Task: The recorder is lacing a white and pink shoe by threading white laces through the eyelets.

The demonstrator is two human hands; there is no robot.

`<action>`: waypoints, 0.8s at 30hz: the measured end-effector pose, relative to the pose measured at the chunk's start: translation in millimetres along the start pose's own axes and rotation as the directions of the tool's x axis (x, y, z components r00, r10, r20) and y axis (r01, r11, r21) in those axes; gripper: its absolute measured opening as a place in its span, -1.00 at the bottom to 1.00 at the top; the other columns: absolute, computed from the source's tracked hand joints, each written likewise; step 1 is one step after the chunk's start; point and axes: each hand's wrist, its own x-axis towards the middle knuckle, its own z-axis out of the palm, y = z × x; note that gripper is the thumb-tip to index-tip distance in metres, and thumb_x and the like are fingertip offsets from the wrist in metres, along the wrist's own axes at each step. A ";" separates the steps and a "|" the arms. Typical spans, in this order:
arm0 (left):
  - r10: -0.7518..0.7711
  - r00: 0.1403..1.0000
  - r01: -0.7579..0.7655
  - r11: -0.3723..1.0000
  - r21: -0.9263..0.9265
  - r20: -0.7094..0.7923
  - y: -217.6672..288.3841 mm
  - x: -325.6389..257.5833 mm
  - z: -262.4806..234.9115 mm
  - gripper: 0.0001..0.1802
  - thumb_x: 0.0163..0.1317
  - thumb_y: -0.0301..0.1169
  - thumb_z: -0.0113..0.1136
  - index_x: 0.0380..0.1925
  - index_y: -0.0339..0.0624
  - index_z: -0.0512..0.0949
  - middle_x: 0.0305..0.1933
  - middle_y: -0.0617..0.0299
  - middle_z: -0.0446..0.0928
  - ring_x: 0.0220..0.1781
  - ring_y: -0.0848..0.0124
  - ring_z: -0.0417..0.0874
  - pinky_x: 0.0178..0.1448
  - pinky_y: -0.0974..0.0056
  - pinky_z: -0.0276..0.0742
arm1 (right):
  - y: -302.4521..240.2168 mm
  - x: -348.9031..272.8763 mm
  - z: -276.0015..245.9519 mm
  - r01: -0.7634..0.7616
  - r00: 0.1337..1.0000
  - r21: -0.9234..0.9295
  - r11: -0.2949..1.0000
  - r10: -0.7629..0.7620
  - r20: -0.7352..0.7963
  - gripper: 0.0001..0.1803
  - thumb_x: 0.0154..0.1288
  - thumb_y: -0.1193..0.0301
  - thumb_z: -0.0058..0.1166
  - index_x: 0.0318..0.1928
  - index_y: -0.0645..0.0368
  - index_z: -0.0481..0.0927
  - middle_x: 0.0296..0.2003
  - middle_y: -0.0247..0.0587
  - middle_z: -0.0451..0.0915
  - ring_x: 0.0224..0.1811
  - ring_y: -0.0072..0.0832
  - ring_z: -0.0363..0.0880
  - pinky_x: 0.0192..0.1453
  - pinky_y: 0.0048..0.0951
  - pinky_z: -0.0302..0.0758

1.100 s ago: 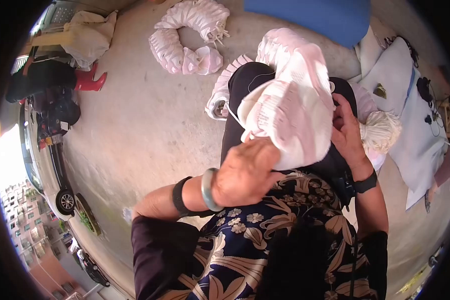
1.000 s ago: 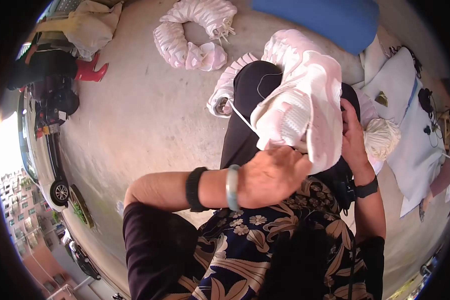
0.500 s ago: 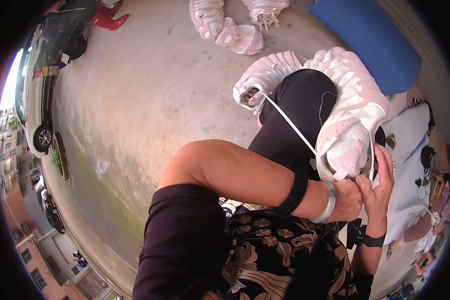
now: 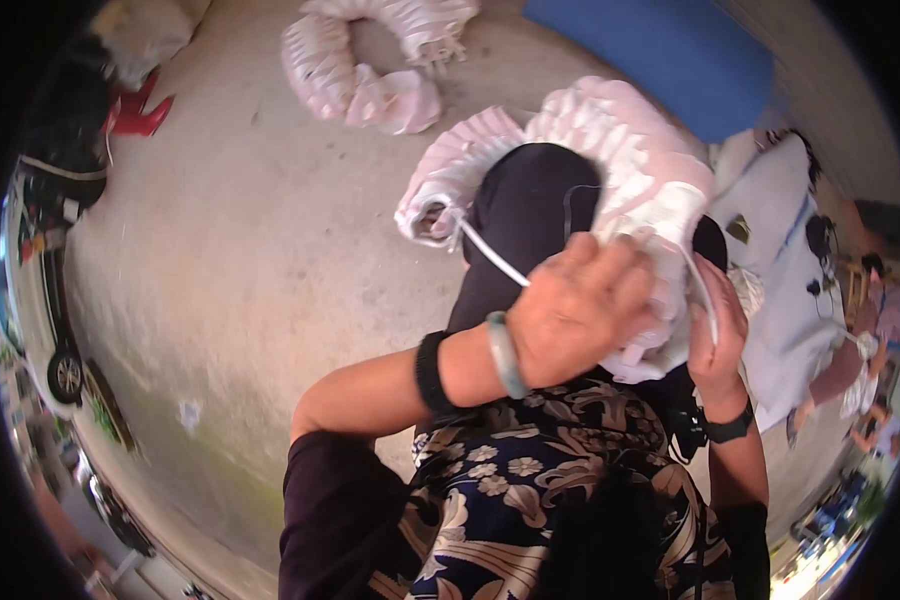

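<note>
A long row of nested pink-and-white shoe uppers (image 4: 625, 130) bends over my dark-trousered knee. My left hand (image 4: 582, 310) lies palm down across the nearest upper, knuckles bent; its fingertips are hidden and somewhat blurred. At that upper's right edge, my right hand (image 4: 720, 330) grips it, with a white strip running between thumb and fingers. A white cord (image 4: 495, 253) stretches from the row's far-left end (image 4: 432, 218) and passes behind my left hand. What lies under my left palm is hidden.
Another curved row of pink-and-white uppers (image 4: 335, 85) lies on the concrete floor ahead. A blue mat-like panel (image 4: 670, 65) is at far right, above a pale sheet (image 4: 770, 270). Red boots (image 4: 140, 110) and a parked car (image 4: 45, 300) stand left. Another person sits at far right.
My left hand has left my right hand and moved up and left across the upper. The upper's opening, visible before, is now mostly covered. The whole view has shifted.
</note>
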 end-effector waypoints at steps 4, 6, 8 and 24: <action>-0.190 0.962 0.199 0.980 -0.028 0.194 1.1 2.3 -4.5 -0.31 0.03 -0.21 0.33 0.13 -0.28 0.33 -0.09 0.00 0.40 -0.20 0.07 0.55 -0.19 0.16 0.55 | 11.2 -2.9 -1.2 0.047 0.997 -0.031 0.998 -0.049 -0.052 -0.57 0.12 0.60 -0.09 0.05 0.47 0.43 -0.03 0.20 0.51 0.01 0.07 0.50 0.15 -0.16 0.41; -0.184 0.954 0.209 0.974 -0.087 0.236 0.7 4.3 -1.8 -0.27 0.00 -0.24 0.34 0.15 -0.29 0.30 -0.18 0.02 0.37 -0.22 0.09 0.52 -0.29 0.15 0.56 | 20.8 -8.0 -2.6 0.060 0.996 -0.012 0.998 -0.061 -0.066 -0.54 0.08 0.61 -0.09 0.06 0.44 0.42 -0.02 0.18 0.51 0.02 0.06 0.49 0.16 -0.14 0.41; -0.178 0.948 0.208 0.974 -0.091 0.265 4.0 5.0 2.6 -0.27 0.02 -0.24 0.34 0.17 -0.28 0.28 -0.20 0.02 0.37 -0.23 0.08 0.53 -0.29 0.14 0.56 | 26.3 -8.6 -1.2 0.058 0.995 0.012 0.998 -0.056 -0.087 -0.53 0.05 0.61 -0.08 0.06 0.42 0.42 -0.01 0.17 0.51 0.02 0.05 0.49 0.17 -0.13 0.41; -0.252 0.886 0.322 0.938 -0.127 0.390 15.0 6.1 20.3 -0.42 0.18 -0.36 0.24 0.12 -0.36 0.24 -0.19 0.12 0.52 -0.21 0.45 0.52 -0.11 0.36 0.49 | 105.5 -78.8 -24.6 -0.093 0.934 0.390 0.916 0.216 -0.285 -0.59 0.14 0.28 0.23 -0.05 0.27 0.55 -0.13 -0.01 0.58 -0.08 -0.13 0.56 0.03 -0.29 0.48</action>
